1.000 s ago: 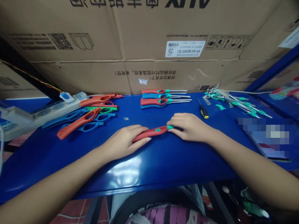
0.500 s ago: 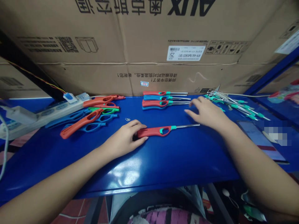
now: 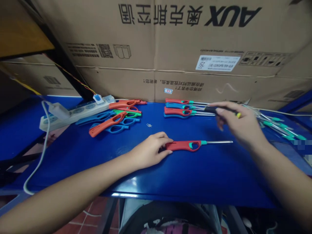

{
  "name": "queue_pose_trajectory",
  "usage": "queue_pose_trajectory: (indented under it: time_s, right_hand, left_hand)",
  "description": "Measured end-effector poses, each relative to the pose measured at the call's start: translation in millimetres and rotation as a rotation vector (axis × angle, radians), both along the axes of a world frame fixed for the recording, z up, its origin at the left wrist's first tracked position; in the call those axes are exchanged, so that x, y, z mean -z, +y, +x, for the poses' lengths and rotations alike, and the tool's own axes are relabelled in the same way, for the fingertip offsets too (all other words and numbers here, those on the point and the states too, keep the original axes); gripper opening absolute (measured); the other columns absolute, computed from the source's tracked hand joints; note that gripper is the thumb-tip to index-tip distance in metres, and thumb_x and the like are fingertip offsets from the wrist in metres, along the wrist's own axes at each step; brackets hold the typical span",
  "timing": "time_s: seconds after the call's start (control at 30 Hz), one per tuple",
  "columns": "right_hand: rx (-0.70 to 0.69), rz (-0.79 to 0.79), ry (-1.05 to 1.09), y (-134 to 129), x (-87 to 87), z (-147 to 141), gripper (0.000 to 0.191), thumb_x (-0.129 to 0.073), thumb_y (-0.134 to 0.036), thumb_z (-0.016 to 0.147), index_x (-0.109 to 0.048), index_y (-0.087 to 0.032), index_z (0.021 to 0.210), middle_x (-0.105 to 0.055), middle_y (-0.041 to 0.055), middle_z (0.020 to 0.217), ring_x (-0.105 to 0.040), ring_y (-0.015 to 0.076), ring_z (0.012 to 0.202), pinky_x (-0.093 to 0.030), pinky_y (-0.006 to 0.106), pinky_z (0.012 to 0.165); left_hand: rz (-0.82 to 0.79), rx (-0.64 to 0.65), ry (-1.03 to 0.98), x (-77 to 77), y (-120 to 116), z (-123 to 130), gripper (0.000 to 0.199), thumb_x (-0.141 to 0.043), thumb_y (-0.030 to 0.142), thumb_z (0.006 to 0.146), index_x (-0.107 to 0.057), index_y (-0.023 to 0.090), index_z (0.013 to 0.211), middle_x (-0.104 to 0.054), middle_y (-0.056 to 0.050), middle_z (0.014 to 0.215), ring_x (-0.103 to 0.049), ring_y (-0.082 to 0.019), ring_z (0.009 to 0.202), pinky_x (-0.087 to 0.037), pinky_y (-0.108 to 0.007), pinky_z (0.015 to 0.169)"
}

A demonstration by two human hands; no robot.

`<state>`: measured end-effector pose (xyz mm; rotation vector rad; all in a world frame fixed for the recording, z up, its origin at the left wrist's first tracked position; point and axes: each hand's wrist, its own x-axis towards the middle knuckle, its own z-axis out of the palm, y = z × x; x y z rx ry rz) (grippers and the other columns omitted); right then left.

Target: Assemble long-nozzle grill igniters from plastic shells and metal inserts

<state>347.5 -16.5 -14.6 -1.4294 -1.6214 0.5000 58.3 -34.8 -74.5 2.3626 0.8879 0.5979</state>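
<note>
My left hand [image 3: 152, 149] pinches the handle end of a red lighter [image 3: 181, 145], which lies on the blue table with its metal tube pointing right. Above the table at the right, my right hand [image 3: 240, 122] is closed on a black tool [image 3: 216, 110] with a yellow-green part; what the tool is cannot be made out. Behind, red and blue lighters [image 3: 179, 112] lie in a stacked row, tubes to the right. Metal tubes with green parts [image 3: 280, 125] lie in a pile beyond my right hand.
Orange, blue and green handle shells [image 3: 107, 124] lie at the left beside a white power strip [image 3: 78, 112] with cables. Small pale pieces [image 3: 149, 125] sit mid-table. A cardboard box [image 3: 136, 78] stands behind. A partly blurred flat device [image 3: 290, 152] is at the right.
My right hand, empty before, now holds the black tool. The view has shifted, so the table's things appear further right. My left hand still grips the red lighter.
</note>
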Motion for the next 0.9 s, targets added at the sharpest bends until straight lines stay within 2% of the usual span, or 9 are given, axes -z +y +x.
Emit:
queue_pose_trajectory:
  time_s: [0.07,0.13,0.3,0.6,0.77,0.9]
  right_hand:
    - [-0.199,-0.150,0.074,-3,5.3,-27,0.033,-0.060,-0.040,0.089,-0.072,-0.021,0.112,-0.054,-0.0031,0.057,-0.049,0.0135,0.046,-0.040,0.028,0.047]
    - [-0.326,-0.265,0.104,-1,11.8,-51,0.036,-0.058,-0.042,0.090,-0.070,-0.020,0.116,-0.055,-0.0032,0.059,-0.049,0.0126,0.047,-0.039,0.027,0.046]
    - [-0.466,-0.323,0.145,14,25.9,-89,0.036,-0.055,-0.040,0.092,-0.068,-0.019,0.118,-0.050,-0.0060,0.056,-0.043,0.0101,0.044,-0.037,0.024,0.044]
    - [-0.517,-0.344,0.133,32,42.4,-107,0.032,-0.055,-0.034,0.092,-0.069,-0.017,0.115,-0.046,-0.0087,0.051,-0.041,0.0093,0.044,-0.034,0.024,0.046]
    - [-0.501,-0.354,0.153,31,35.3,-107,0.031,-0.056,-0.032,0.091,-0.070,-0.017,0.114,-0.046,-0.0084,0.051,-0.040,0.0093,0.045,-0.033,0.024,0.047]
    - [-0.417,-0.312,0.347,25,24.3,-100,0.025,-0.062,-0.033,0.087,-0.072,-0.019,0.105,-0.051,-0.0053,0.057,-0.041,0.0098,0.048,-0.033,0.024,0.046]
  left_hand:
    - [0.015,0.018,0.005,0.8,-1,1,0.032,-0.065,0.021,0.095,-0.066,0.013,0.126,-0.063,-0.009,0.109,-0.063,-0.016,0.087,-0.054,-0.029,0.081]
    - [0.020,0.019,0.013,1.5,-2,1,0.032,-0.065,0.020,0.095,-0.066,0.012,0.126,-0.063,-0.010,0.108,-0.063,-0.018,0.090,-0.054,-0.029,0.083]
    - [0.023,0.032,0.033,3.1,-3,0,0.033,-0.064,0.023,0.096,-0.066,0.012,0.127,-0.063,-0.011,0.109,-0.064,-0.020,0.096,-0.054,-0.031,0.087]
    - [0.059,0.028,0.064,6.0,-4,-1,0.032,-0.064,0.027,0.095,-0.066,0.015,0.125,-0.065,-0.012,0.115,-0.064,-0.025,0.106,-0.054,-0.038,0.097]
    - [0.081,0.037,0.052,5.4,-5,-1,0.033,-0.064,0.028,0.095,-0.066,0.015,0.125,-0.067,-0.012,0.116,-0.064,-0.025,0.107,-0.054,-0.039,0.097]
    - [0.077,0.042,0.037,6.9,-4,-1,0.035,-0.065,0.030,0.095,-0.066,0.014,0.126,-0.067,-0.012,0.116,-0.063,-0.025,0.109,-0.052,-0.038,0.098]
